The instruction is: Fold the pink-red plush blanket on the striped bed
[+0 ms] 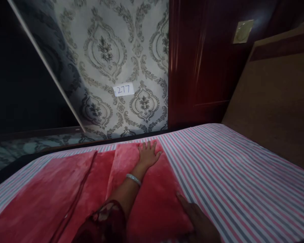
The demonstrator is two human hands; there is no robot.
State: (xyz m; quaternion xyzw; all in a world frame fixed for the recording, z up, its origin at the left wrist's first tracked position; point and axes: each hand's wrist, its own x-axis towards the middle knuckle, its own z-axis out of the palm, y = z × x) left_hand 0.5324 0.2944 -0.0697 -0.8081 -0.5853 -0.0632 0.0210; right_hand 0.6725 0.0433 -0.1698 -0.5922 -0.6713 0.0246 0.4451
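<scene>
A red plush blanket (159, 195) lies on the bed, its right part folded over in a flat layer. My left hand (148, 154) rests flat on the far end of that layer, fingers spread, a silvery bracelet at the wrist. At the near right edge of the blanket is my right hand (199, 217), with one finger stretched along the red cloth. Its other fingers are partly hidden in shadow. Another folded part of the blanket, with a dark edge line, spreads to the left.
A striped bed sheet (230, 168) in pink, grey and white covers the bed. Behind stand patterned wallpaper (106, 50) with a paper label (123, 89) reading 277, and a dark red wood panel (202, 67). A large dark screen (22, 77) is on the left, a brown board (276, 98) on the right.
</scene>
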